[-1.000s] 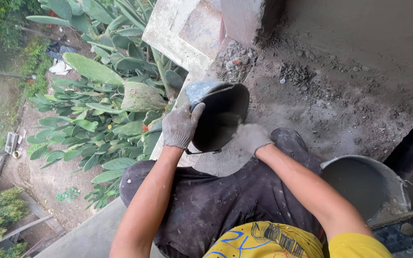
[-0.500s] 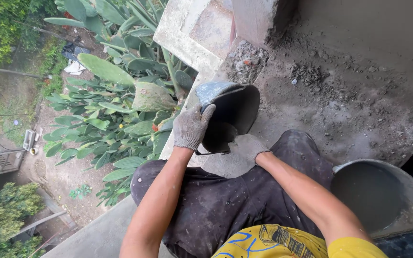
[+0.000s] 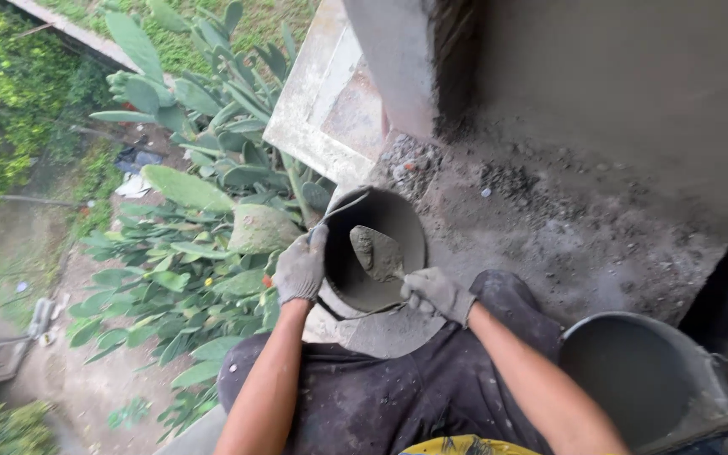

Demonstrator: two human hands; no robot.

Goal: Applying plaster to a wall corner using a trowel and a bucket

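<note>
The person sits at the edge of a rough concrete ledge [image 3: 600, 227], dark trousers [image 3: 398, 396] spattered with grey. The gloved left hand [image 3: 299, 268] grips the rim of a black bucket [image 3: 372, 253] tipped on its side, its mouth facing the camera. The gloved right hand [image 3: 437, 293] holds a trowel [image 3: 378, 253] whose blade, coated with wet grey mortar, lies inside the bucket. A second, grey bucket [image 3: 642, 379] stands near the right arm. Beyond the ledge, well below, grow broad-padded cactus plants [image 3: 187, 227].
</note>
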